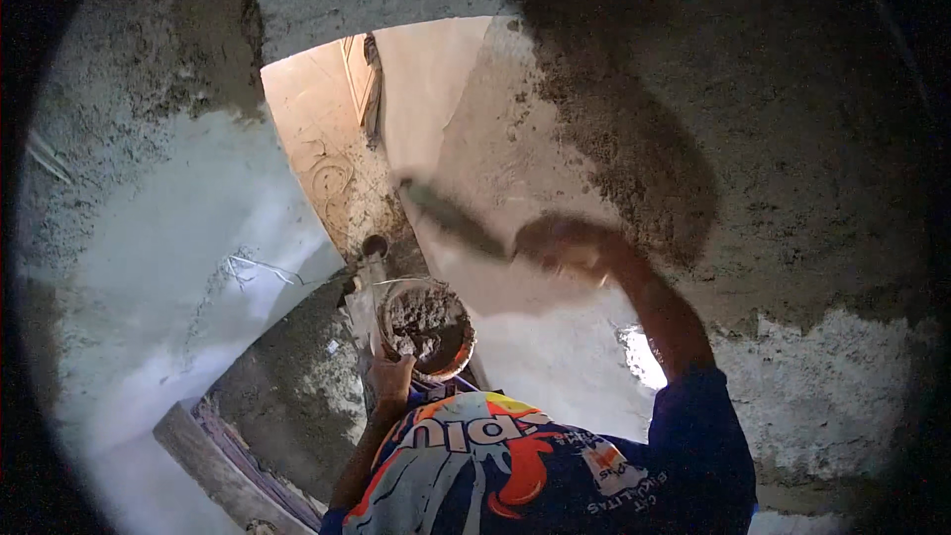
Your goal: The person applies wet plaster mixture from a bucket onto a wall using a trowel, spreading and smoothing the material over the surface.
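Observation:
My right hand (565, 248), blurred by motion, is raised in front of a plastered surface (475, 119), closed on a long dark-green flat tool (451, 218), also blurred, that reaches up and left. My left hand (391, 372) is closed at the lower left side of a bucket (426, 332) holding lumpy grey-brown mortar. A pale flat strip (369, 302) stands along the bucket's left side, just above that hand; whether my fingers grip it or the bucket's rim is unclear. A dark, damp-looking patch (654, 178) of plaster lies to the right of my right hand.
Rough grey walls surround me. A curved-edged lit opening (317, 139) shows a dirty tan surface with a dark round hole (374, 246) near its lower end. Thin white wires (267, 267) stick out at left. A concrete ledge (198, 446) with purplish strips runs along the lower left.

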### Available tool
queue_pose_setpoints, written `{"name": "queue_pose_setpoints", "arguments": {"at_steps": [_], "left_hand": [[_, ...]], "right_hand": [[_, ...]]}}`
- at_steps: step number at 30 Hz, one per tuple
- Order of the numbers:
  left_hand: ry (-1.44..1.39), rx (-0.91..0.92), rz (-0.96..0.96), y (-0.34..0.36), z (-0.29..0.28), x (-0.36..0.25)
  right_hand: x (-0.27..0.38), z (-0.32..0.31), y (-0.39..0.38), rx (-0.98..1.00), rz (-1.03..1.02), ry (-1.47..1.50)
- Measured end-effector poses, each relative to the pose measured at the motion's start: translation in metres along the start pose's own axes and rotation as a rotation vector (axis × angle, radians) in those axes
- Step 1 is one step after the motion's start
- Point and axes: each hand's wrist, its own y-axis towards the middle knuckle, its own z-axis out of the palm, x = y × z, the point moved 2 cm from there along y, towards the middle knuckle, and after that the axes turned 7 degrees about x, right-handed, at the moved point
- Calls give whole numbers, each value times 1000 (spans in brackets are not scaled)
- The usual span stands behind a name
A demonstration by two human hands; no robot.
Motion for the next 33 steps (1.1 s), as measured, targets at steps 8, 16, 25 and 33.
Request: {"name": "queue_pose_setpoints", "arguments": {"at_steps": [8, 16, 25, 33], "left_hand": [[159, -77, -230, -5, -2, -3], [262, 50, -184, 6, 2, 6], [43, 312, -26, 3, 12, -17], [-31, 109, -80, 14, 16, -20]], "right_hand": [[-40, -140, -125, -1446, 324, 375], [-91, 110, -17, -258, 172, -793], [-106, 243, 53, 3, 289, -620], [-116, 167, 26, -503, 290, -490]]}}
